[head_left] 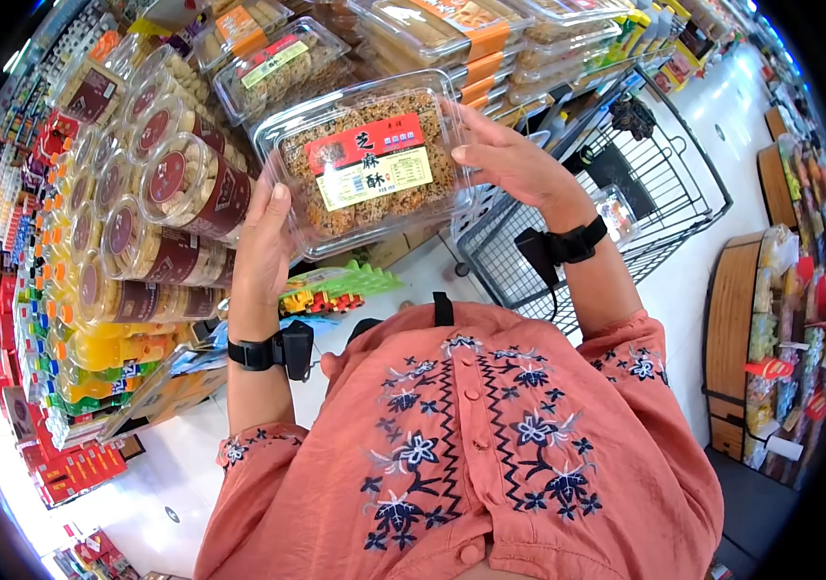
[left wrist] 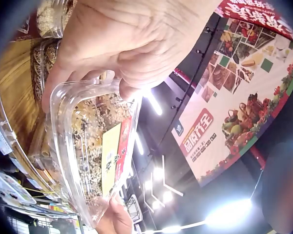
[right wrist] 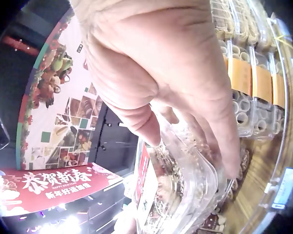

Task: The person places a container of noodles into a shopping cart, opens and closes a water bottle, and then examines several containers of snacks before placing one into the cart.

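Both hands hold up a clear plastic box of sesame pastries (head_left: 374, 208) in front of the chest, its red and yellow label facing up. The left hand (head_left: 263, 237) grips the box's left side, with the thumb at the near edge. On the opposite side, the right hand (head_left: 519, 159) holds the edge between thumb and fingers. In the left wrist view the left hand (left wrist: 132, 44) curls over one end of the box (left wrist: 95, 146). The right wrist view has the right hand (right wrist: 161, 73) pinching the other end of the clear box (right wrist: 185, 180).
Stacked round tubs (head_left: 181, 184) stand at the left, above bottles of orange drink (head_left: 103, 348). Beyond the held box are more pastry boxes (head_left: 282, 72) and packs with orange bands (head_left: 480, 68). A shopping cart (head_left: 606, 203) stands at the right, before a wooden display (head_left: 732, 329).
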`<state>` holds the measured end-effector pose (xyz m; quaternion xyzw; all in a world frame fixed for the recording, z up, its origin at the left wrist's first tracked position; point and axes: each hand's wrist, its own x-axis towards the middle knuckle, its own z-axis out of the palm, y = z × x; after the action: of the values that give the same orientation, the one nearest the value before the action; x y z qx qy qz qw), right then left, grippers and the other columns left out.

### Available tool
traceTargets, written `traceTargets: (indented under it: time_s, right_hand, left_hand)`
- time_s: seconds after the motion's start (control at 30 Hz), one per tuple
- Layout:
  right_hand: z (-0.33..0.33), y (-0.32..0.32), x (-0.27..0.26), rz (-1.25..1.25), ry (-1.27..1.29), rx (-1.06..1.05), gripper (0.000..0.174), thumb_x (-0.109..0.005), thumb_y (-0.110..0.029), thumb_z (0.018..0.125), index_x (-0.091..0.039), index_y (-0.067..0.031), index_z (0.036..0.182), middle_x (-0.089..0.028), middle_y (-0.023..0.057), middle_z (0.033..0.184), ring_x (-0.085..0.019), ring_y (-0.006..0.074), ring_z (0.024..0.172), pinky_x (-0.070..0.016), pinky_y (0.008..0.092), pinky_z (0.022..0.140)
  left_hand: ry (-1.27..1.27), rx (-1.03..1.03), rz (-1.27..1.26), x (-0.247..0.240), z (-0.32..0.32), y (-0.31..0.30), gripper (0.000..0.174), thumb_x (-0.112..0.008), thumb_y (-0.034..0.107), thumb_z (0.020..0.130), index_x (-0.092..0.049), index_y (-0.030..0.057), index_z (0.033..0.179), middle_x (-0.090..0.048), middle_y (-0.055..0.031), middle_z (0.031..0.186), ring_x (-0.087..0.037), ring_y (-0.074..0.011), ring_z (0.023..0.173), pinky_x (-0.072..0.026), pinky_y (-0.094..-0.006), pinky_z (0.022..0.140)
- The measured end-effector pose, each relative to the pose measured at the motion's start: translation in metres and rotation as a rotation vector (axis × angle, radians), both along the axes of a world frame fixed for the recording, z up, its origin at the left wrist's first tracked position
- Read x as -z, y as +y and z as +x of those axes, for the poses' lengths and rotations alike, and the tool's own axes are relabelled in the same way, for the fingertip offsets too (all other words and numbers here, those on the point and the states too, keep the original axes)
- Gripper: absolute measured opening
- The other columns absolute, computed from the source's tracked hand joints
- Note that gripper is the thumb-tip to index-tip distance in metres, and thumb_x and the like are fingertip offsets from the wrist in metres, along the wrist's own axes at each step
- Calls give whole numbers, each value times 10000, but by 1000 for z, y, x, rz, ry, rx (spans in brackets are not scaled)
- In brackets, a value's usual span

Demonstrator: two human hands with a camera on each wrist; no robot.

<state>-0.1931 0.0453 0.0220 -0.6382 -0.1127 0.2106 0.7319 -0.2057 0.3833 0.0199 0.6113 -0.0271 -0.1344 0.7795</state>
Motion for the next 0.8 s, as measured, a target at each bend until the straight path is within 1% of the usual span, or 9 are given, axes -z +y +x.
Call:
traceTargets:
  time_s: [0.17,0.27,0.4,0.5,0.57,0.7,0.8]
  right_hand:
    - [2,-1,3,-22,12,8,769,-604,-243,969,-187,-166,1610,-504,67,1419,-521,171,1221,-483,382,969]
    - [5,-1,6,-7,13,18,769,-600,-220,964,-187,-170,1611,-495,73,1418,-514,175,1232,-476,395,984]
    - [5,-2,9,7,14,19,766,-589,-192,958,-188,-180,1611,-482,75,1422,-511,182,1240,-470,399,997]
    - [4,-1,9,33,5,18,769,-583,-179,953,-186,-181,1612,-484,76,1420,-514,186,1237,-471,393,998]
    - [3,1,6,36,6,9,774,-576,-169,952,-173,-170,1613,-468,84,1446,-506,186,1254,-472,383,1002]
    - [4,2,9,45,8,-12,779,-555,-141,953,-144,-138,1614,-406,105,1520,-472,190,1315,-466,365,1021]
    - [1,4,14,10,-51,72,732,-533,-120,965,-174,-90,1602,-435,120,1510,-490,188,1299,-478,348,1003]
  left_hand:
    - [2,-6,7,-1,-1,-3,626,-509,343,1048,-237,178,1588,-460,-130,1425,-527,-236,1236,-531,-405,894]
    - [10,-27,6,-3,-2,-6,632,-511,344,1048,-229,187,1591,-483,-111,1391,-545,-218,1197,-526,-413,895]
    - [50,-41,4,-5,-4,-9,616,-515,340,1048,-247,206,1585,-522,-72,1306,-561,-191,1140,-524,-404,890]
    - [66,-40,-6,-2,-3,-10,594,-513,332,1050,-265,216,1577,-537,-51,1260,-568,-179,1104,-526,-396,883]
    - [74,-43,-4,4,-1,-7,580,-509,326,1051,-275,222,1572,-540,-44,1246,-572,-173,1083,-527,-394,882]
    - [57,-38,-18,8,-2,-6,585,-511,327,1050,-273,213,1572,-531,-62,1302,-570,-184,1125,-530,-399,879]
    - [46,-39,-8,12,-1,-4,614,-522,338,1045,-254,202,1580,-515,-81,1355,-562,-199,1169,-525,-399,895]
